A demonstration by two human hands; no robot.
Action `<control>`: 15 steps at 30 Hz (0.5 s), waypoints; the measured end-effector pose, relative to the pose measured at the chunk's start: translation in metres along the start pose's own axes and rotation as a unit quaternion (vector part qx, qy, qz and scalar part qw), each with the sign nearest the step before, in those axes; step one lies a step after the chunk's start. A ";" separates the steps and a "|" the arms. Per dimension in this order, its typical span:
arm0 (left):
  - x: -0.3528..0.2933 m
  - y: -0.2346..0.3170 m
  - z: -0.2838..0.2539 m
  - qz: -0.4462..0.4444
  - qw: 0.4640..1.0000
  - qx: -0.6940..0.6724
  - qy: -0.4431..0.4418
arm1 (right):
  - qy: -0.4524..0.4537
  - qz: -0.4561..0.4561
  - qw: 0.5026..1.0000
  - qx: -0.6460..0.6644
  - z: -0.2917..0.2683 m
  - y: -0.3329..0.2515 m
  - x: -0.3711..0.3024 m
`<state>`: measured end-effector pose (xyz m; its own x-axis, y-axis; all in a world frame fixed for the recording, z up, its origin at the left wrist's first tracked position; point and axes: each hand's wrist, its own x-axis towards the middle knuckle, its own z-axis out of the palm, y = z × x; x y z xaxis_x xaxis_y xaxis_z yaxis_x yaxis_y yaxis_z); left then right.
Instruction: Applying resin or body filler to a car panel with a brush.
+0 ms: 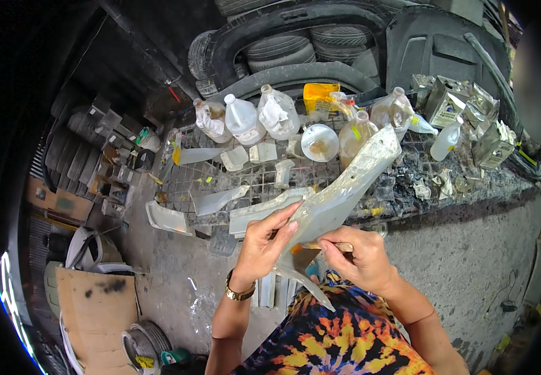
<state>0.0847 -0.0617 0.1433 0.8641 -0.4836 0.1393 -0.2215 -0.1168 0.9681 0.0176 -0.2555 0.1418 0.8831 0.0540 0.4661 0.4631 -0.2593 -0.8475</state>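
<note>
My left hand grips a long, pale grey molded panel by its left edge, thumb on the near face and fingers along the rim. The panel slants up to the right over the bench, and its forked lower end reaches down toward my shirt. In my closed right hand is a small tool with a tan handle. Its working end points left at the panel's lower part, beside an orange-brown patch. From this view I cannot tell whether it touches the panel.
A grid-topped bench stretches ahead, bearing several plastic jugs, a white tub, metal cans and other grey molded pieces. Tires are stacked behind. Cardboard and a tire stand at lower left.
</note>
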 end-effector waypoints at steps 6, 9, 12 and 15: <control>0.002 -0.001 0.000 -0.024 1.000 0.009 -0.001 | 0.034 0.015 0.999 -0.016 -0.011 -0.001 0.002; 0.001 -0.005 -0.002 -0.028 1.000 0.005 0.002 | 0.062 0.025 0.997 -0.026 -0.019 -0.003 0.003; -0.001 -0.010 -0.006 -0.025 1.000 -0.006 0.013 | 0.169 0.027 0.983 -0.059 -0.033 -0.005 -0.003; -0.001 -0.013 -0.008 -0.016 0.999 -0.016 0.038 | 0.169 0.076 0.982 0.025 -0.038 -0.014 -0.015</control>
<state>0.0902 -0.0525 0.1326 0.9021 -0.4135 0.1231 -0.1805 -0.1025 0.9782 -0.0047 -0.2892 0.1564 0.8710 -0.3063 0.3842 0.3388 -0.1918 -0.9211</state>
